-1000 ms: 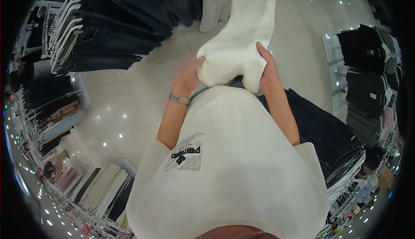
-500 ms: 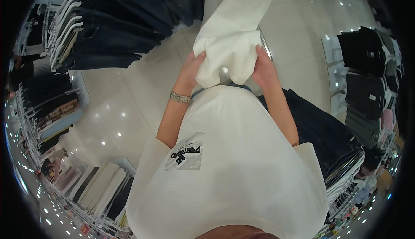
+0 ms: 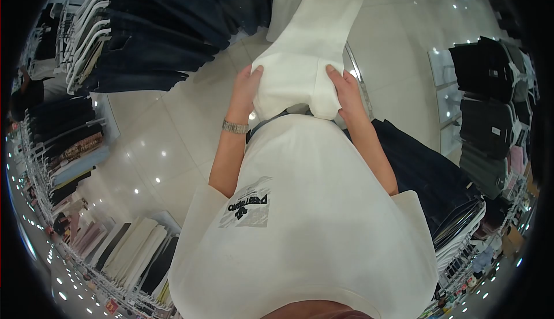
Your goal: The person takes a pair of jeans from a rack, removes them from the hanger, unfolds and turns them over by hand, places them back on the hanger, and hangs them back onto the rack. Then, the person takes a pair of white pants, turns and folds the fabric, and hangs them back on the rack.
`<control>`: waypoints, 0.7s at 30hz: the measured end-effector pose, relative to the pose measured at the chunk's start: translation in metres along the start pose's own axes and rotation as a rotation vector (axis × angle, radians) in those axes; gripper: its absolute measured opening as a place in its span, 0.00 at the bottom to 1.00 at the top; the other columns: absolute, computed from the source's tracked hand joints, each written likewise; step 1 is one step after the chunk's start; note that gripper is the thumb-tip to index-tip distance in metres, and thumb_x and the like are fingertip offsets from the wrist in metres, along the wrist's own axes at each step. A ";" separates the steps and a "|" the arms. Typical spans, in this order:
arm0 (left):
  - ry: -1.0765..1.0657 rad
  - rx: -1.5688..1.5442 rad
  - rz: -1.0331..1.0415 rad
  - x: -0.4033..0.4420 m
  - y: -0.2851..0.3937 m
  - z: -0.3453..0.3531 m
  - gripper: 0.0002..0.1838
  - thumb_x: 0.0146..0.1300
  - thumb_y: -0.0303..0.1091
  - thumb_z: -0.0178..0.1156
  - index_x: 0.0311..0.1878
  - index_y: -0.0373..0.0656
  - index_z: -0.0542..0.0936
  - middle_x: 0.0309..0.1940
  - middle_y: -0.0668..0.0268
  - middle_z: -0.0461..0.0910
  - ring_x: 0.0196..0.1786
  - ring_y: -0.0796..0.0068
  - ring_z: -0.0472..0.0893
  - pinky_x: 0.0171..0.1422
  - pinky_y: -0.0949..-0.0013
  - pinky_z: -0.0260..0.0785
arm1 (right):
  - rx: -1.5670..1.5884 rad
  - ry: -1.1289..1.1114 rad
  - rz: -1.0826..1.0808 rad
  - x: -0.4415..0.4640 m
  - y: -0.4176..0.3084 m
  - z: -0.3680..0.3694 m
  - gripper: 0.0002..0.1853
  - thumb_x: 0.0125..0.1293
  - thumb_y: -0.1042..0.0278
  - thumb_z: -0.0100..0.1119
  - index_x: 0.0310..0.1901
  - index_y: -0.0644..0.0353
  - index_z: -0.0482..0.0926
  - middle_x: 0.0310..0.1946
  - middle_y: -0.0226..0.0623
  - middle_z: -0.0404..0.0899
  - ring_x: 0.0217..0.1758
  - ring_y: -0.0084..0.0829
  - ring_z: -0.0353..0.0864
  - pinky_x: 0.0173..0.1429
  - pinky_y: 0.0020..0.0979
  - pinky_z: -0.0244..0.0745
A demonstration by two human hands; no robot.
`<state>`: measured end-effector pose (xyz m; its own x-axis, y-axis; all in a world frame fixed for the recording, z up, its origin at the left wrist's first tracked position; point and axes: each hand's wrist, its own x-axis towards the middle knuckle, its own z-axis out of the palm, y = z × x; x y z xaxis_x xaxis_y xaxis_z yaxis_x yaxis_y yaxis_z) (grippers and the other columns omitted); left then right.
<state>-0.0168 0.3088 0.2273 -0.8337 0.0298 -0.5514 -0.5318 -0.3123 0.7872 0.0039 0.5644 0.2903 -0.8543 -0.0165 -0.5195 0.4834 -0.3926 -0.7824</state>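
A white garment [image 3: 294, 71] stretches from the top edge down to just in front of my body. My left hand [image 3: 245, 90] grips its left side, thumb on top of the cloth and the other fingers mostly hidden behind. On the opposite side my right hand [image 3: 348, 95] holds the cloth with its thumb laid over the front. Between the hands the cloth is spread fairly flat, with its near edge dipping in two lobes close to my white shirt [image 3: 334, 203]. A metal watch [image 3: 235, 127] is on my left wrist.
Dark jeans [image 3: 150, 48] hang on white hangers at the upper left. More dark jeans [image 3: 421, 169] hang beside my right arm. Folded dark clothes [image 3: 482, 111] are stacked at the right. Light trousers [image 3: 135, 250] hang at the lower left. Another person's arm [image 3: 25, 81] shows at the far left.
The cloth between my hands has gone from bunched and folded to flatter. Both hands have shifted slightly left, still holding it. The other person's arm at the far left has moved.
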 end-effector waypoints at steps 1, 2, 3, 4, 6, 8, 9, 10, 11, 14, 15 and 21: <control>-0.002 0.004 -0.027 -0.004 0.002 0.001 0.19 0.75 0.34 0.56 0.63 0.33 0.75 0.52 0.60 0.84 0.51 0.72 0.84 0.55 0.69 0.76 | 0.008 0.003 0.003 0.000 0.000 0.000 0.20 0.75 0.58 0.59 0.57 0.67 0.79 0.49 0.38 0.85 0.49 0.27 0.85 0.52 0.29 0.80; -0.004 0.009 -0.055 -0.007 0.004 0.001 0.20 0.75 0.34 0.55 0.64 0.32 0.74 0.54 0.59 0.83 0.52 0.72 0.83 0.57 0.69 0.75 | 0.016 0.007 0.006 -0.001 0.000 0.000 0.20 0.75 0.58 0.59 0.57 0.66 0.79 0.49 0.38 0.85 0.49 0.27 0.85 0.52 0.29 0.81; 0.014 0.007 -0.041 -0.008 0.002 0.001 0.21 0.75 0.34 0.55 0.65 0.31 0.74 0.55 0.58 0.82 0.53 0.71 0.83 0.58 0.69 0.75 | 0.029 0.016 0.015 0.000 0.001 0.000 0.20 0.75 0.58 0.60 0.57 0.66 0.79 0.48 0.38 0.85 0.49 0.27 0.85 0.52 0.30 0.81; 0.032 0.005 -0.026 -0.010 0.001 0.001 0.21 0.75 0.34 0.55 0.65 0.31 0.73 0.56 0.58 0.82 0.54 0.71 0.82 0.59 0.69 0.75 | 0.043 0.025 0.025 0.000 0.001 -0.001 0.20 0.75 0.57 0.60 0.56 0.66 0.79 0.48 0.38 0.85 0.49 0.27 0.85 0.52 0.30 0.81; 0.042 -0.022 -0.005 -0.015 0.000 0.000 0.22 0.74 0.32 0.54 0.67 0.31 0.72 0.57 0.57 0.80 0.57 0.69 0.81 0.61 0.68 0.74 | 0.061 0.053 0.049 0.000 0.002 -0.001 0.20 0.74 0.57 0.60 0.56 0.66 0.79 0.48 0.38 0.85 0.49 0.28 0.85 0.52 0.30 0.81; 0.025 -0.072 0.009 -0.021 0.001 0.000 0.23 0.72 0.28 0.53 0.68 0.31 0.71 0.59 0.56 0.79 0.59 0.67 0.80 0.63 0.67 0.73 | 0.073 0.091 0.078 -0.002 0.001 -0.001 0.21 0.74 0.56 0.60 0.56 0.66 0.79 0.49 0.38 0.84 0.49 0.29 0.85 0.53 0.31 0.81; -0.021 -0.154 0.014 -0.020 -0.002 -0.004 0.24 0.70 0.26 0.52 0.68 0.31 0.71 0.60 0.55 0.78 0.60 0.66 0.79 0.64 0.67 0.73 | 0.083 0.098 0.062 -0.003 0.002 -0.001 0.20 0.75 0.57 0.59 0.57 0.66 0.78 0.50 0.39 0.84 0.50 0.29 0.85 0.53 0.31 0.81; -0.068 -0.237 0.019 -0.020 -0.005 -0.009 0.25 0.68 0.23 0.51 0.69 0.32 0.71 0.60 0.55 0.78 0.61 0.65 0.79 0.65 0.66 0.72 | 0.093 0.105 0.046 -0.002 0.003 -0.001 0.20 0.75 0.58 0.58 0.58 0.67 0.77 0.51 0.40 0.83 0.51 0.29 0.84 0.54 0.31 0.80; -0.114 -0.319 0.024 -0.019 -0.007 -0.014 0.26 0.66 0.21 0.51 0.69 0.32 0.71 0.60 0.55 0.78 0.62 0.64 0.79 0.66 0.66 0.72 | 0.103 0.113 0.030 -0.002 0.004 -0.002 0.20 0.76 0.60 0.57 0.60 0.67 0.77 0.52 0.41 0.83 0.52 0.29 0.84 0.54 0.31 0.80; -0.298 -0.452 -0.038 -0.025 -0.005 -0.021 0.31 0.61 0.16 0.48 0.71 0.33 0.70 0.61 0.54 0.77 0.64 0.62 0.78 0.68 0.64 0.71 | 0.103 0.165 -0.011 -0.004 0.000 -0.003 0.21 0.75 0.65 0.55 0.63 0.68 0.74 0.52 0.42 0.83 0.54 0.30 0.83 0.56 0.31 0.79; -0.288 -0.387 -0.029 -0.028 -0.004 -0.021 0.31 0.62 0.16 0.49 0.71 0.33 0.69 0.62 0.54 0.77 0.64 0.62 0.78 0.69 0.64 0.71 | 0.091 0.190 -0.058 -0.004 0.002 -0.004 0.21 0.74 0.67 0.55 0.64 0.68 0.73 0.52 0.42 0.83 0.54 0.29 0.83 0.57 0.31 0.79; -0.259 -0.029 0.035 -0.042 -0.002 -0.008 0.32 0.66 0.20 0.54 0.75 0.36 0.65 0.62 0.60 0.79 0.60 0.70 0.81 0.62 0.69 0.76 | -0.055 0.100 -0.192 -0.010 0.003 -0.020 0.21 0.71 0.72 0.53 0.65 0.64 0.75 0.48 0.39 0.83 0.48 0.26 0.83 0.54 0.28 0.78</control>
<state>0.0198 0.3010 0.2468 -0.8635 0.2598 -0.4323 -0.5011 -0.3441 0.7941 0.0175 0.5816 0.2861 -0.9098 0.1458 -0.3885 0.3258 -0.3289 -0.8864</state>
